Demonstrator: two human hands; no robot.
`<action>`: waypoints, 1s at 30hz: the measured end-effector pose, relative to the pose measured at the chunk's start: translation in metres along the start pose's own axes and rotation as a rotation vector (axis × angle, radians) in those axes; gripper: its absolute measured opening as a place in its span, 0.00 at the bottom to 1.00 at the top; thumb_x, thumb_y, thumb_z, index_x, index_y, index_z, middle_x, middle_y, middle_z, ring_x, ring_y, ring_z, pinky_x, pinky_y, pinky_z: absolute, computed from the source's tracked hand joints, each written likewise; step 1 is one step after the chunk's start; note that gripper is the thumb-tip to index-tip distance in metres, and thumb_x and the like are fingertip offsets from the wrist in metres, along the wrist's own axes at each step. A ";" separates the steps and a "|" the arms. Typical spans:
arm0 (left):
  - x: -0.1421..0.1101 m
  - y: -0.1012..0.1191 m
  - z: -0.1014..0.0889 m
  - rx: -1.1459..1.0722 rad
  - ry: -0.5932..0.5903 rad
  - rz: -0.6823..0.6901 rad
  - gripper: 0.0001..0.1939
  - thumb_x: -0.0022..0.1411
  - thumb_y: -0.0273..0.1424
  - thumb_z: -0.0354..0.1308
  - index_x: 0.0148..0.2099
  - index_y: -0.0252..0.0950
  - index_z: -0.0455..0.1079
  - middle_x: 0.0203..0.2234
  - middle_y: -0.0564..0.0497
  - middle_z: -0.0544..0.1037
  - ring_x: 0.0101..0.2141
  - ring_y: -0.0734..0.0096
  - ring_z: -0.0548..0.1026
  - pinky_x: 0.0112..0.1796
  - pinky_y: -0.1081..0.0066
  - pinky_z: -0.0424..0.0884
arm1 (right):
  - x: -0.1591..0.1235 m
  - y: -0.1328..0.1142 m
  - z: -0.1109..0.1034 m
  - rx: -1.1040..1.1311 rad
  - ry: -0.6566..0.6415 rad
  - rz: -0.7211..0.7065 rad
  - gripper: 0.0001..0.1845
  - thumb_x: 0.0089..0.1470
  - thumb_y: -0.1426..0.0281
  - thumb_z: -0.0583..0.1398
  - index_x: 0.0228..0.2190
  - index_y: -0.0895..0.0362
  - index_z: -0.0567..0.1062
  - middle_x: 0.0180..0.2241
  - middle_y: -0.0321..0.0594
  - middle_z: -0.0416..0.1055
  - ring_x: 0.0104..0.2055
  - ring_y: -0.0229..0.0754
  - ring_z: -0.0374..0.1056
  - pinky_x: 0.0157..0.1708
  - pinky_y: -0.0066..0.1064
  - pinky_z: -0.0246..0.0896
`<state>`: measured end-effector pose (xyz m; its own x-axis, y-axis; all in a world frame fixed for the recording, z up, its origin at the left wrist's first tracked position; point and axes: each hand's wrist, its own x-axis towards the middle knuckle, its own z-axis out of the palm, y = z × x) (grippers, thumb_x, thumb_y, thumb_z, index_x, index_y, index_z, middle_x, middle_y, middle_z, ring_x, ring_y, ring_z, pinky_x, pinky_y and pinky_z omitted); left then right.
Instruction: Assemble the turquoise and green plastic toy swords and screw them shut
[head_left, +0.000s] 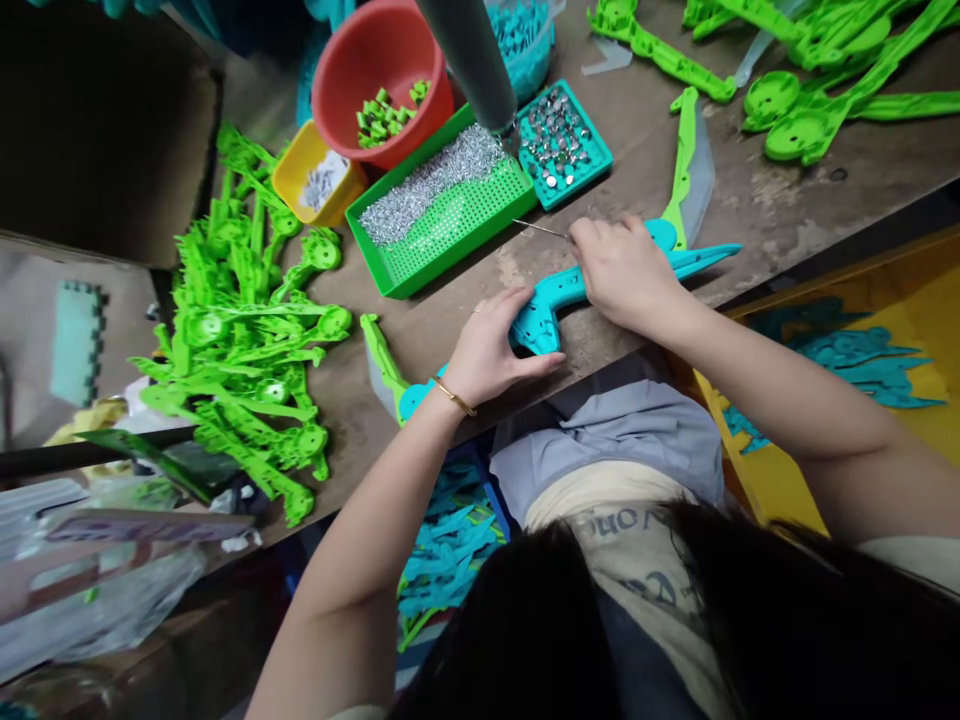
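Note:
My left hand [491, 345] is closed round the grip end of a blue plastic toy part [538, 322], thumb along its lower edge. The part looks like a toy bow or gun body and lies on the workbench near its front edge. Green arms with translucent pieces stick out at both ends, the right one [684, 170] and the left one [386, 365]. Over the middle of the part, my right hand [619, 265] is closed, its fingers pinching a thin metal tool [540, 229] that points left. Its exact kind is not clear, and my fingers hide its other end.
A green perforated tray [465, 215] of small metal pieces stands ahead, beside a teal tray [600, 160] of silvery discs. Behind are a red bowl [330, 90] and a grey post [476, 60]. Green parts [255, 330] pile up at left; a yellow bin [900, 300] sits lower right.

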<state>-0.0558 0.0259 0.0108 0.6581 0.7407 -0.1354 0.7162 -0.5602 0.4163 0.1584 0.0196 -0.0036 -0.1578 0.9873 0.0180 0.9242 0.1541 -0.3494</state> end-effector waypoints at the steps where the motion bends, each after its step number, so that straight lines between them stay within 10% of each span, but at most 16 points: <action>1: 0.000 0.000 -0.001 0.000 -0.003 0.004 0.44 0.53 0.53 0.63 0.64 0.34 0.59 0.61 0.39 0.67 0.61 0.50 0.65 0.61 0.55 0.59 | 0.001 0.000 0.000 0.011 0.004 0.002 0.25 0.64 0.71 0.38 0.54 0.63 0.65 0.45 0.53 0.70 0.51 0.56 0.66 0.59 0.53 0.46; 9: 0.001 0.010 -0.001 0.043 -0.020 -0.042 0.43 0.51 0.47 0.66 0.63 0.33 0.59 0.61 0.40 0.66 0.61 0.49 0.64 0.61 0.55 0.59 | -0.040 0.001 -0.023 0.243 0.049 -0.036 0.29 0.67 0.61 0.39 0.63 0.53 0.60 0.58 0.46 0.66 0.60 0.53 0.61 0.57 0.45 0.55; 15: 0.002 0.012 -0.003 0.044 -0.036 -0.051 0.44 0.50 0.47 0.67 0.63 0.31 0.59 0.62 0.40 0.66 0.61 0.49 0.64 0.61 0.56 0.58 | -0.099 0.003 0.005 0.270 -0.053 0.007 0.28 0.66 0.58 0.44 0.58 0.52 0.70 0.51 0.45 0.75 0.50 0.51 0.71 0.47 0.38 0.63; 30: 0.001 0.014 -0.003 0.061 -0.008 -0.046 0.45 0.49 0.47 0.68 0.63 0.31 0.61 0.61 0.39 0.68 0.60 0.48 0.66 0.60 0.55 0.61 | -0.094 -0.003 0.023 0.157 0.133 0.045 0.20 0.64 0.64 0.51 0.50 0.52 0.77 0.42 0.41 0.80 0.39 0.45 0.77 0.34 0.32 0.61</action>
<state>-0.0458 0.0202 0.0187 0.6260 0.7631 -0.1605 0.7582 -0.5474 0.3543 0.1626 -0.0745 -0.0260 -0.0606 0.9910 0.1193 0.8619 0.1122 -0.4944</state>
